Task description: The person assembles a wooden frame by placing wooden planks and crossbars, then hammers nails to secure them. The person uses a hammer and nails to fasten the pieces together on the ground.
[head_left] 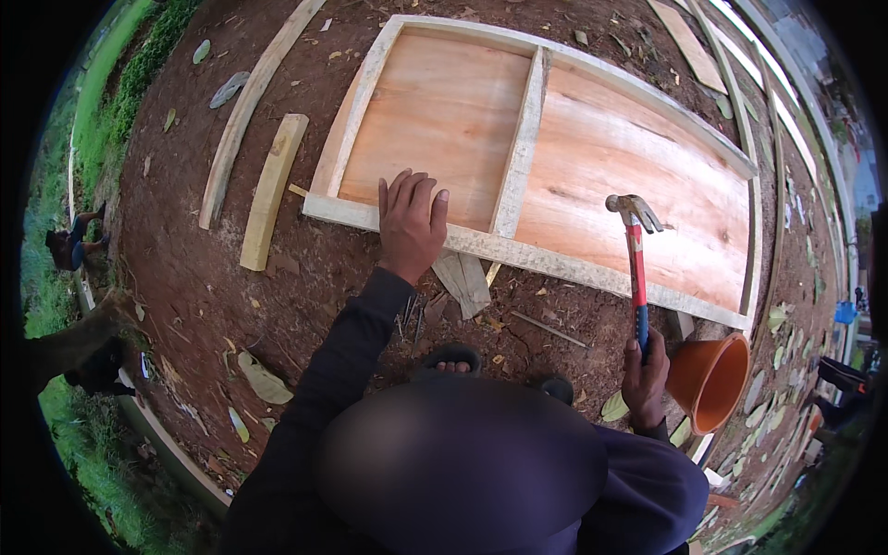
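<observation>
A plywood panel [444, 102] with a frame of pale wooden battens [592, 262] lies on the ground in front of me. My left hand [413, 220] rests on the near batten toward its left end, fingers stretched out over the plywood. In my right hand [645, 377] is a claw hammer [637, 268] with a red and blue handle, gripped near its lower end. The hammer's head stands up over the right part of the panel, apart from my left hand. No nail shows clearly under either hand.
An orange bucket [708, 384] lies tilted beside my right hand. Two loose timbers, a short block [275, 192] and a long batten [250, 111], lie left of the panel. Loose nails [412, 314] and a wood offcut [462, 281] are near my feet. More boards [689, 44] lie far right.
</observation>
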`<state>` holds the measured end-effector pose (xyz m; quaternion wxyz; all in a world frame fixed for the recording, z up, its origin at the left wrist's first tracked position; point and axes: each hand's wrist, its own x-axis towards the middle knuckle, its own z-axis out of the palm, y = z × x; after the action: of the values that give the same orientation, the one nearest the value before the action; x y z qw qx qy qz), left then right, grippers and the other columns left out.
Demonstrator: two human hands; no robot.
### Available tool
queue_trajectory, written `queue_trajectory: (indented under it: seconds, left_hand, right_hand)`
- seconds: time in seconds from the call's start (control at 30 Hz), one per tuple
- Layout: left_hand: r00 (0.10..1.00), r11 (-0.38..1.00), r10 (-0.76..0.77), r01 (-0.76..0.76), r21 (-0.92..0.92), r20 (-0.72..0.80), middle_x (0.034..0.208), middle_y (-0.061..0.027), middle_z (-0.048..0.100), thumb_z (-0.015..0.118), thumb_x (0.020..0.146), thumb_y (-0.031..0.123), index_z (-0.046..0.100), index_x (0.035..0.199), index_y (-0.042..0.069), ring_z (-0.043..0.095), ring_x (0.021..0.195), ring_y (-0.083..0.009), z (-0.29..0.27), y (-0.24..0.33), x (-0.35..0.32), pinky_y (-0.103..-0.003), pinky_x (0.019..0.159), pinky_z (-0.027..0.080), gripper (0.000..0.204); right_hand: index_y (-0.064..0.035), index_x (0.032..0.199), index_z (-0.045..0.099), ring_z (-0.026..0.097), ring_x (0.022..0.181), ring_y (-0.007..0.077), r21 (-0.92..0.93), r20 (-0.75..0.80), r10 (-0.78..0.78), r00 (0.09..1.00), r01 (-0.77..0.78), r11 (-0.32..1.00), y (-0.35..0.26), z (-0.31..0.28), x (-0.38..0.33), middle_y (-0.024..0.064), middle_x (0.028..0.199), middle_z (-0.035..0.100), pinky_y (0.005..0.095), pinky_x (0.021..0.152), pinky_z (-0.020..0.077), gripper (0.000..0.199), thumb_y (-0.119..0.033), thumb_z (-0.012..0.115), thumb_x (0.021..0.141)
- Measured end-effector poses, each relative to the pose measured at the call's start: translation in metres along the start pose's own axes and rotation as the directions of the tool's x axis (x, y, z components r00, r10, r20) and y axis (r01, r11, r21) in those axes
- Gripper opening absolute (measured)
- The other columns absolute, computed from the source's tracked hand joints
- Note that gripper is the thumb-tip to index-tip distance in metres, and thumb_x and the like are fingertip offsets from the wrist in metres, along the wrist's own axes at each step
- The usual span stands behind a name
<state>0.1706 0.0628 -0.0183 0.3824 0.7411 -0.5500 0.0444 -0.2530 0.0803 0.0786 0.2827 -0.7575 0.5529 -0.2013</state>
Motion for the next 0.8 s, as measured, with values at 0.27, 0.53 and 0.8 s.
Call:
queue_trajectory:
  seconds: [0.27, 0.53, 0.8]
  left_hand:
    - [0.972, 0.973, -0.229, 0.23, 0.015, -0.061, 0.094, -0.0192, 0.071, 0.051, 0.104, 0.019, 0.064, 0.114, 0.002, 0.066, 0.094, -0.0384, 0.006, -0.053, -0.004, -0.051, 0.097, 0.046, 0.024]
    - [0.95, 0.966, -0.253, 0.238, -0.1, -0.182, 0.09, -0.0201, 0.07, 0.05, 0.103, 0.013, 0.06, 0.112, -0.001, 0.064, 0.087, -0.0418, 0.009, -0.067, -0.014, -0.049, 0.087, 0.048, 0.021]
    - [0.947, 0.95, -0.277, 0.245, -0.194, -0.16, 0.099, -0.0243, 0.068, 0.051, 0.103, 0.015, 0.061, 0.113, -0.005, 0.064, 0.093, -0.0438, 0.01, -0.07, -0.016, -0.051, 0.088, 0.048, 0.025]
  right_hand:
    - [-0.0014, 0.114, 0.058, 0.064, 0.075, 0.0454, -0.29, 0.334, -0.286, 0.898, 0.386, 0.876, -0.124, -0.047, 0.142, 0.0234, 0.083, 0.065, 0.0489, 0.064, 0.0491, 0.02, -0.013, 0.065, 0.099]
    - [-0.001, 0.103, 0.064, 0.063, 0.071, 0.0419, -0.316, 0.773, -0.162, 0.613, 0.594, 0.74, -0.231, 0.011, 0.238, 0.0218, 0.075, 0.064, 0.0498, 0.065, 0.0473, 0.018, -0.019, 0.061, 0.101]
    - [-0.0026, 0.111, 0.069, 0.062, 0.065, 0.0348, -0.264, 0.897, -0.156, 0.414, 0.783, 0.563, -0.274, 0.044, 0.265, 0.0173, 0.071, 0.064, 0.0459, 0.065, 0.047, 0.019, -0.017, 0.065, 0.099]
